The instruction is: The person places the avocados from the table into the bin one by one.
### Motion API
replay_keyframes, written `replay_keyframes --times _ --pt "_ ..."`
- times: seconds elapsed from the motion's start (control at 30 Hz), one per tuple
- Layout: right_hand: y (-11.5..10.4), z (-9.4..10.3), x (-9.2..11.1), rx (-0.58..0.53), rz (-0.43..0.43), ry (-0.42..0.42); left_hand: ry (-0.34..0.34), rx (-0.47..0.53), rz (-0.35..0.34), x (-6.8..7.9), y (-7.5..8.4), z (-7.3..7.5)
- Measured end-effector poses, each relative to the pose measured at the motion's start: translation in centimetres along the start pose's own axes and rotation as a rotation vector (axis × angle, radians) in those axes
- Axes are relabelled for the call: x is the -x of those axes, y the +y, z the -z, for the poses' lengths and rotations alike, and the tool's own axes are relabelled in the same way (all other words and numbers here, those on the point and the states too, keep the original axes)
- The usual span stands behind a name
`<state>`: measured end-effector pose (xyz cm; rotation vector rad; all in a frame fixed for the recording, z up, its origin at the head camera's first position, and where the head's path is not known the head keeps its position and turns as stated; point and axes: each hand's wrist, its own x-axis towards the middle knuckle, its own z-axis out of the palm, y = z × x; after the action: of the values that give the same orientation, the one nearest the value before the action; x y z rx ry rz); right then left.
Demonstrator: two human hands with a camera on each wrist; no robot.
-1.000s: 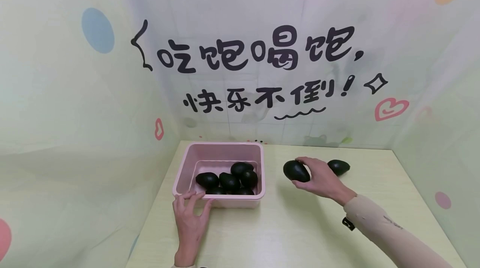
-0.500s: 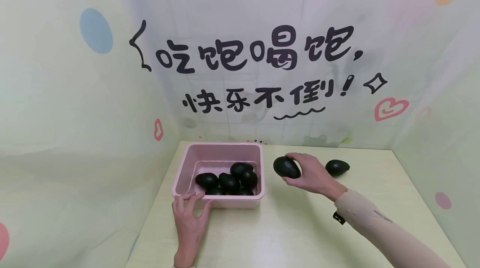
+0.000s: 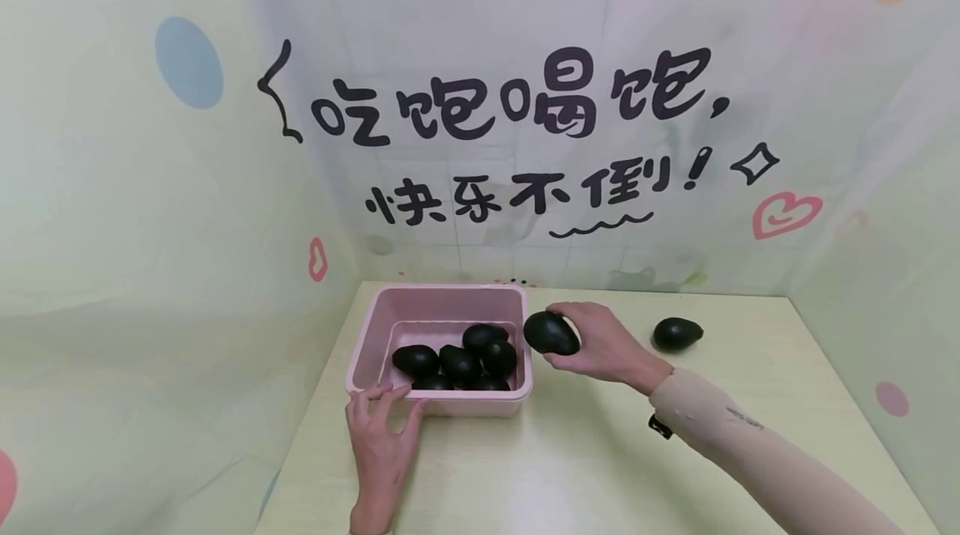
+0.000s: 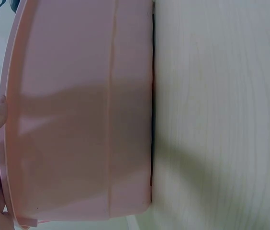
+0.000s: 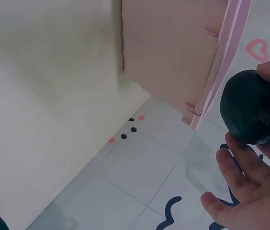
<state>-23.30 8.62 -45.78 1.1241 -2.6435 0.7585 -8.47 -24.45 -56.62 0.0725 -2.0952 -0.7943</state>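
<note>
A dark green avocado (image 3: pixel 552 333) is in my right hand (image 3: pixel 603 343), gripped between thumb and fingertips above the table, overlapping the right rim of the pink plastic bin (image 3: pixel 435 406) in the head view. The right wrist view shows the stem end of this avocado (image 5: pixel 252 108), with the other fingers spread below it. My left hand (image 3: pixel 381 443) holds the bin's front rim near its left corner, fingers over the edge and thumb at the outer wall. Several avocados (image 3: pixel 459 364) lie inside the bin, mostly toward the front and right; the front wall partly hides some.
One more avocado (image 3: pixel 677 334) lies on the pale wooden table (image 3: pixel 600 468), to the right behind my right hand. Printed cloth walls (image 3: pixel 480 252) with black lettering rise at the table's back and sides.
My right hand has carried the avocado leftward, from over the table to the bin's right rim. My left hand has stayed at the bin's front rim.
</note>
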Motion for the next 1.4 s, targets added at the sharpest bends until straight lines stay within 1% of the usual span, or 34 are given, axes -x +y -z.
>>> replay_keyframes --times 0.13,0.3,0.5,0.63,0.9,1.03,1.27,1.4 --pt "-0.4 -0.3 -0.5 -0.019 0.021 -0.004 -0.004 -0.004 0.005 0.1 0.0 0.0" --pt "-1.1 -0.6 -1.1 -0.044 0.038 -0.018 0.006 0.009 -0.011 0.2 -0.2 -0.1" --pt "-1.9 -1.1 -1.8 -0.040 0.055 -0.037 0.015 0.019 -0.021 0.1 -0.3 -0.1" --pt "-2.5 -1.3 -2.2 -0.040 0.057 -0.074 0.010 0.011 -0.013 0.1 -0.2 -0.1" --pt "-3.9 -1.9 -3.4 -0.013 0.067 -0.137 0.002 -0.005 0.014 0.1 0.1 -0.1" --pt "-4.4 -2.2 -4.0 -0.004 0.075 -0.162 -0.001 -0.001 0.011 0.1 0.1 0.0" --pt "-4.8 -2.8 -4.9 0.046 0.099 -0.205 0.006 -0.001 -0.002 0.1 0.0 0.0" --pt "-5.1 -3.0 -5.3 0.052 0.092 -0.232 0.015 0.001 -0.009 0.1 -0.1 0.0"
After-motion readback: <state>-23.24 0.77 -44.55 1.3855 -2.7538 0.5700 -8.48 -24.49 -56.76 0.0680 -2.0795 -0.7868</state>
